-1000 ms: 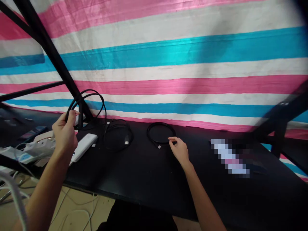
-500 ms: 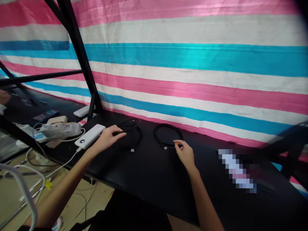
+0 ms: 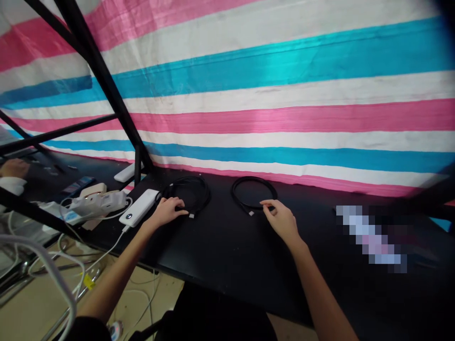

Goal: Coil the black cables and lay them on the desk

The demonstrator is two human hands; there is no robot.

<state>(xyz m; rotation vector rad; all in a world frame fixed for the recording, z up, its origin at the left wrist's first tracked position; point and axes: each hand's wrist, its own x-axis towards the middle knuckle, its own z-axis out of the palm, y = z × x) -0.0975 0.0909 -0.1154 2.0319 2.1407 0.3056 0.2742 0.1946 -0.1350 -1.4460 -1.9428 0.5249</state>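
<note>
Two coiled black cables lie side by side on the black table. At the near left edge of the left cable (image 3: 207,194) is my left hand (image 3: 168,211), palm down, thumb apart from the bent fingers. I cannot tell whether its fingertips touch that cable. A pale connector end (image 3: 191,216) shows just past the thumb. My right hand (image 3: 282,219) has thumb and forefinger closed on the near right side of the right cable (image 3: 232,189). That cable's light connector (image 3: 251,213) points toward me, left of the fingertips.
A white power bank (image 3: 142,207) with a plugged-in white lead lies left of my left hand. Farther left are a power strip with chargers (image 3: 103,203) and a black metal frame (image 3: 106,85). A pixelated object (image 3: 369,239) lies right. Another person's hand (image 3: 14,168) is far left.
The view has tilted, so the striped sheet slants differently. My left hand has lowered beside the left coil, its fingers spread a little more. My right hand stays at the right coil.
</note>
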